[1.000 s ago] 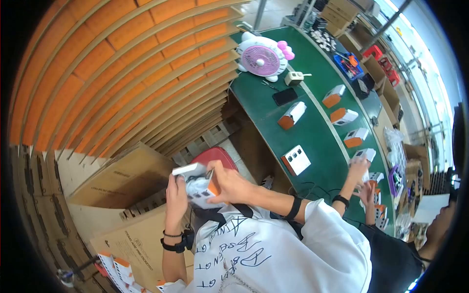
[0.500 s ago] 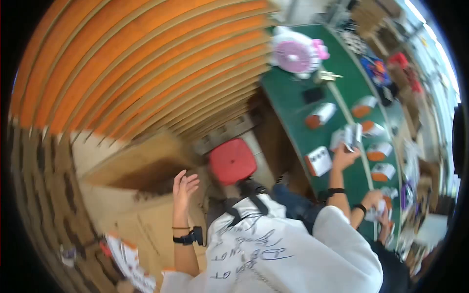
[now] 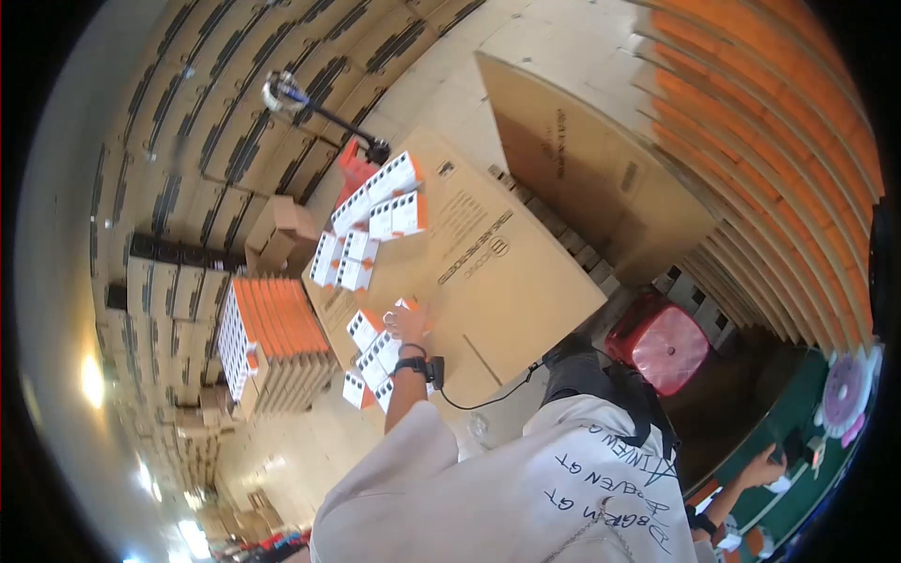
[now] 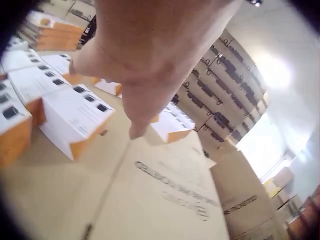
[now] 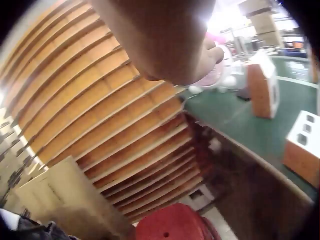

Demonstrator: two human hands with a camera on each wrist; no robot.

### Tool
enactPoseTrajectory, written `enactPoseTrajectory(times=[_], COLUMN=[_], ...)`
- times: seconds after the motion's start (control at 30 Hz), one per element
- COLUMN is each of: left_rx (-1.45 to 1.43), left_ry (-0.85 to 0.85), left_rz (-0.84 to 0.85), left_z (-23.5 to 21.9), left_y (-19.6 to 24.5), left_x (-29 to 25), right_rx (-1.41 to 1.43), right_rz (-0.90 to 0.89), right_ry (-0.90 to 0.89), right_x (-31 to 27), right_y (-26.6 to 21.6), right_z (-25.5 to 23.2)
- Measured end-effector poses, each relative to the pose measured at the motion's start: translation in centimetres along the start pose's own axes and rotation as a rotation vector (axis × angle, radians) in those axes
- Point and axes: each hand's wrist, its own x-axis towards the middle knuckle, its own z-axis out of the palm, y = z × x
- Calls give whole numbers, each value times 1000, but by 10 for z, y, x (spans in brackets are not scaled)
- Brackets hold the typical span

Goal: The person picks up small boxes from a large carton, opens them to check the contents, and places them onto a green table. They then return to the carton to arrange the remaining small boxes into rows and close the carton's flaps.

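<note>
Head view: the left hand [image 3: 409, 324] reaches to mid-frame, over small white-and-orange cardboard product boxes [image 3: 375, 352] lying on a large flat brown corrugated carton [image 3: 511, 272]. In the left wrist view its fingers [image 4: 137, 117] hang straight and apart, holding nothing, just above the nearest box [image 4: 75, 120]. To do it well, I judge the fingers should straddle one box by its long sides — not its neighbours. The right hand [image 5: 200, 55] — whether its fingers are curled, I cannot tell — hangs near the green table [image 5: 260, 132] at right.
</note>
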Motion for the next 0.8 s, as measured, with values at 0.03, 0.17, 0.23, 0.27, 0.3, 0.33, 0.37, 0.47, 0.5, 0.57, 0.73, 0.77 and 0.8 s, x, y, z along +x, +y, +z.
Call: enactPoseTrajectory(times=[0.03, 0.17, 0.23, 0.27, 0.3, 0.33, 0.37, 0.47, 0.5, 0.57, 0.73, 0.77, 0.8], left_rx=[-2, 182, 313, 237, 230, 148, 64, -44, -49, -226, -592, -685, -757], left_ry=[-4, -149, -71, -49, -52, -21, 13, -37, -56, 21, -337, -548, -573], left_rz=[-28, 81, 171, 192, 183, 336, 495, 579, 624, 1071, 1611, 1586, 1600], left_z=[-1, 39, 55, 56, 61, 66, 71, 51, 48, 42, -34, -52, -66], left_y=[-23, -67, -66, -63, -67, -71, -70, -30, -15, 13, 85, 96, 112], left_x=[12, 40, 30, 17, 6, -6, -17, -94, -120, -182, -328, -341, -348], right_rx=[9, 409, 556, 635, 718, 726, 733, 879, 826, 896, 1134, 1143, 1176], right_rz=[-134, -348, -429, -468, -501, -606, -709, -738, -516, -492, -238, -275, -345], right_ry=[65, -213, -388, -471, -550, -618, -680, -977, -1269, -1462, -1390, -1279, -1198], right_x=[7, -30, -72, -95, -118, -134, -148, -197, -209, -230, -180, -154, -136], right_y=[-35, -215, -291, -329, -359, -377, -391, -434, -448, -455, -463, -458, -442], right_z=[17, 38, 33, 21, 9, 4, 1, -11, -22, -17, -75, -97, -105])
